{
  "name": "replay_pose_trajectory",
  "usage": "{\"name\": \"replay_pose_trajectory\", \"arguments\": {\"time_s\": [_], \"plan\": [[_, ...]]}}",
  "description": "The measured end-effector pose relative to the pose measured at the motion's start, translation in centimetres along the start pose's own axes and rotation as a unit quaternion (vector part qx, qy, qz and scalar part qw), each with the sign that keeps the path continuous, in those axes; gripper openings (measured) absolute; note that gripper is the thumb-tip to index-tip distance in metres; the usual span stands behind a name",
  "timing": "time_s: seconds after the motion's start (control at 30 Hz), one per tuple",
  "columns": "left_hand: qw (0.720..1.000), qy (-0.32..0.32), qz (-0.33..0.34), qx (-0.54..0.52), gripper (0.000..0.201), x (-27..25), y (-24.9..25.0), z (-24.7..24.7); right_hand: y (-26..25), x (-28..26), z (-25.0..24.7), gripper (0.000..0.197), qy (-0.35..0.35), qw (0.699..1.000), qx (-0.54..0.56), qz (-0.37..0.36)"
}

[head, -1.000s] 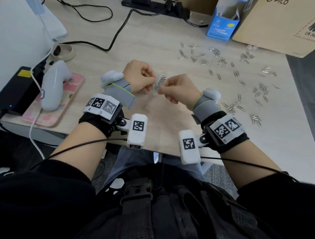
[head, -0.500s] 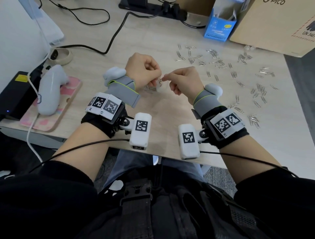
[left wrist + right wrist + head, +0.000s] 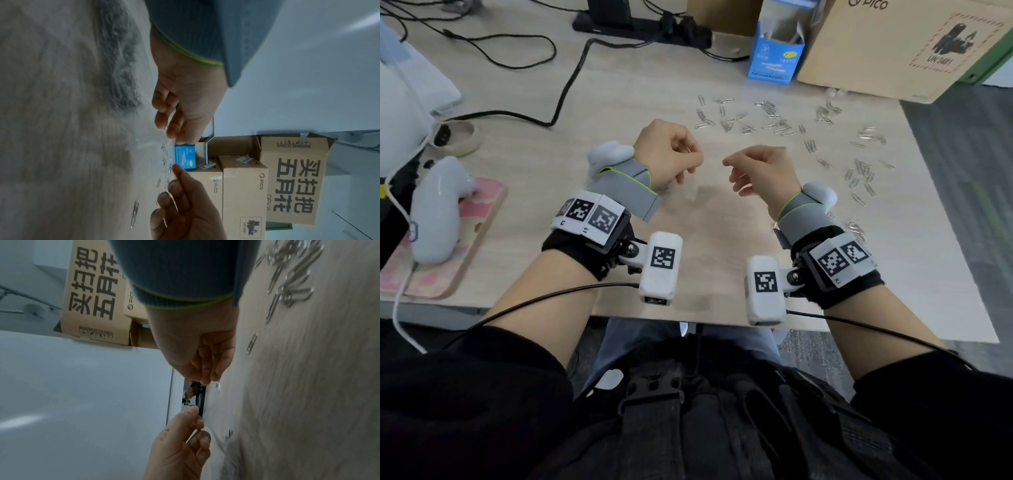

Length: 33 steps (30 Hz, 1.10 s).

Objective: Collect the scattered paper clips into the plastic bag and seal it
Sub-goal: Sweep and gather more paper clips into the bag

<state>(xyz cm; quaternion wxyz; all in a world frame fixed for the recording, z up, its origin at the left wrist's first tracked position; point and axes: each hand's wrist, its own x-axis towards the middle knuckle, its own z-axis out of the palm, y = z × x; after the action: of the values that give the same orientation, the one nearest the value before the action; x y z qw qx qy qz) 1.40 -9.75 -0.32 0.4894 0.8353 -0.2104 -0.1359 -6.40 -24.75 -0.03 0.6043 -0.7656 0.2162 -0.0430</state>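
Note:
My left hand [image 3: 688, 166] hovers over the middle of the desk [image 3: 715, 236], fingers curled and pinching the top of the clear plastic bag [image 3: 683, 193]. The bag hangs below the hand toward the desk and is faint in the head view; in the left wrist view the bag [image 3: 125, 84] shows as a blurred translucent sheet. My right hand [image 3: 732, 169] is a short gap to the right, fingers loosely curled, holding nothing I can see. Several silver paper clips [image 3: 774, 120] lie scattered across the back and right of the desk, and some clips [image 3: 292, 280] lie beside my right wrist.
A blue carton [image 3: 775, 54] and a cardboard box [image 3: 893, 44] stand at the back right. A black cable [image 3: 565, 92] crosses the back left. A white controller [image 3: 438, 209] lies on a pink pad at the left, with a tape roll [image 3: 453, 137] behind it.
Both hands were pinching the bag together between them. Now the right hand has let go and moved right, and the bag hangs from the left hand alone, lower.

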Motion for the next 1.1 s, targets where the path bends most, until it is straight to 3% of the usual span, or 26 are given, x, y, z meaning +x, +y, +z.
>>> {"name": "replay_pose_trajectory", "arguments": {"time_s": [0.17,0.27,0.37,0.47,0.53,0.67,0.8,1.1], "plan": [[0.999,-0.005,0.028,-0.020,0.020,1.4,1.9,2.8,2.1,0.3,-4.1,0.016,0.117,0.993,-0.020,-0.022],[0.999,-0.014,0.047,-0.020,0.021,2.1,3.0,4.8,3.9,-0.2,-7.4,0.021,0.196,0.978,-0.076,-0.001],[0.995,-0.061,0.074,0.004,0.015,2.1,4.0,7.3,5.7,-1.2,-10.5,0.041,0.251,0.957,-0.144,0.034],[0.983,-0.107,0.116,0.097,0.079,2.2,4.2,9.7,7.0,-2.2,-12.9,0.063,0.257,0.927,-0.257,0.090],[0.972,-0.130,0.106,0.162,0.110,2.0,3.9,10.9,7.6,-2.6,-13.7,0.070,0.255,0.907,-0.301,0.144],[0.933,-0.185,0.035,0.305,0.121,0.7,2.6,13.5,8.7,-3.3,-14.1,0.078,0.192,0.885,-0.365,0.213],[0.899,-0.188,0.044,0.394,0.119,0.3,2.1,14.7,9.3,-3.4,-13.5,0.076,0.115,0.887,-0.405,0.188],[0.879,-0.180,0.038,0.440,0.103,2.5,3.0,16.7,9.8,-1.3,-12.7,0.074,0.023,0.869,-0.468,0.159]]}}
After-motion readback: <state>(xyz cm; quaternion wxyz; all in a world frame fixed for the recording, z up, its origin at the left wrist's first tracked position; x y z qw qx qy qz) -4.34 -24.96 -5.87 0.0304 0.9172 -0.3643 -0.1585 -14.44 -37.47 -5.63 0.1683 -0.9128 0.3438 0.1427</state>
